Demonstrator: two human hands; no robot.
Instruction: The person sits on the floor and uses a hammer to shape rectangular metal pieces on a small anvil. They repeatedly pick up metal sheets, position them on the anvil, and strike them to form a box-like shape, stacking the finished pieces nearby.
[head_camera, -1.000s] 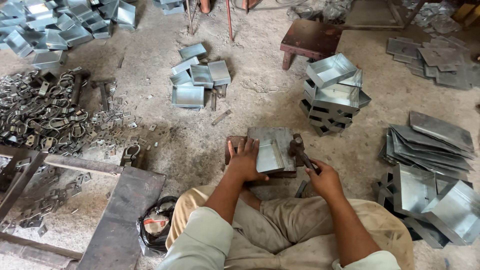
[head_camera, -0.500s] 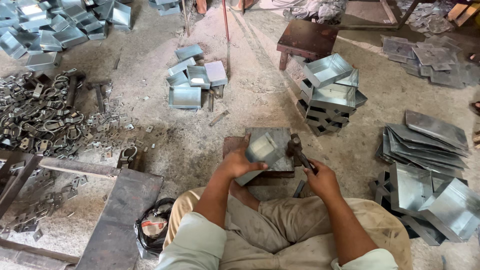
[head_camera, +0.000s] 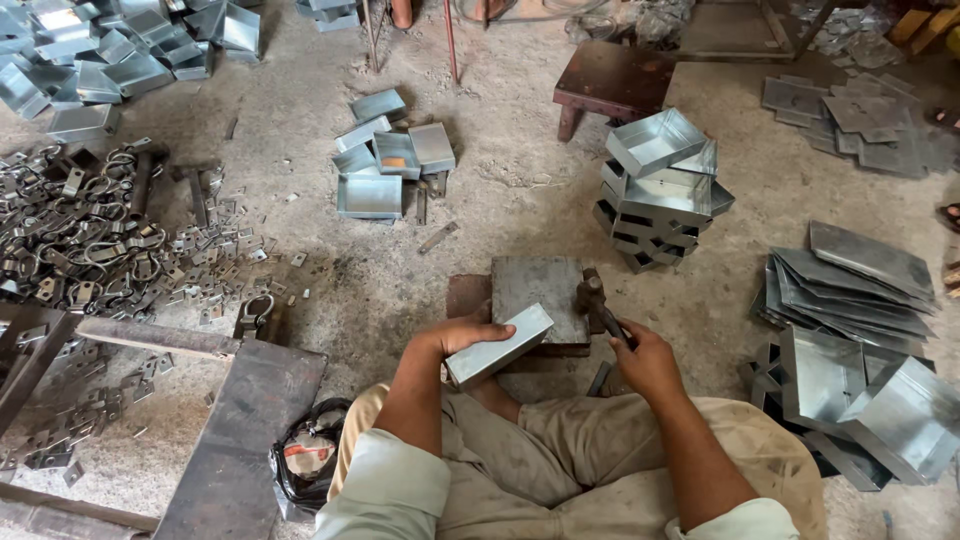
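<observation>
My left hand (head_camera: 458, 335) grips a folded sheet-metal box (head_camera: 500, 345), tilted on its side and lifted off the square steel block (head_camera: 540, 285) on the floor in front of me. My right hand (head_camera: 645, 360) is closed around the handle of a hammer (head_camera: 592, 297), whose head rests at the block's right edge. Both hands are just above my knees.
A stack of finished metal boxes (head_camera: 660, 185) stands beyond the block to the right. Flat cut sheets (head_camera: 860, 285) lie at right, several boxes (head_camera: 385, 165) ahead, metal clamps (head_camera: 85, 235) at left, a dark stool (head_camera: 610, 85) behind, a steel bar (head_camera: 235, 440) by my left knee.
My left hand has lifted the metal piece off the block and turned it onto its side, toward me. The hammer has come down to rest at the block's edge.
</observation>
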